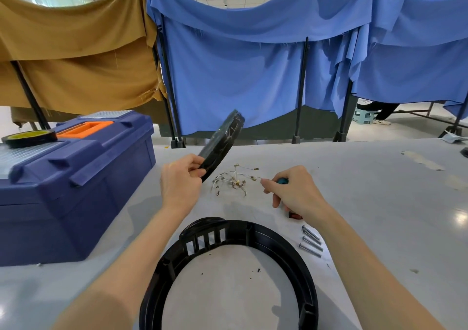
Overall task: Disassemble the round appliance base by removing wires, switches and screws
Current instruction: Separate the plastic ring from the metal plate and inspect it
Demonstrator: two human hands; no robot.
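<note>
My left hand [180, 180] grips the lower edge of a black round plate [222, 142] and holds it tilted above the table. My right hand [293, 192] is curled round a tool with a teal tip [281, 180] and a red end [295, 215]; most of the tool is hidden under the hand. A bundle of loose white wires with brass terminals [235, 179] lies on the table between the two hands. A black ring-shaped base frame [228, 274] lies flat close to me. Several long silver screws [311, 241] lie to the right of it.
A blue toolbox with an orange handle [73, 177] stands at the left, a roll of black and yellow tape [30, 137] on its lid. Blue [253, 76] and tan cloth screens hang behind the grey table [379, 203]. Small debris specks lie inside the ring.
</note>
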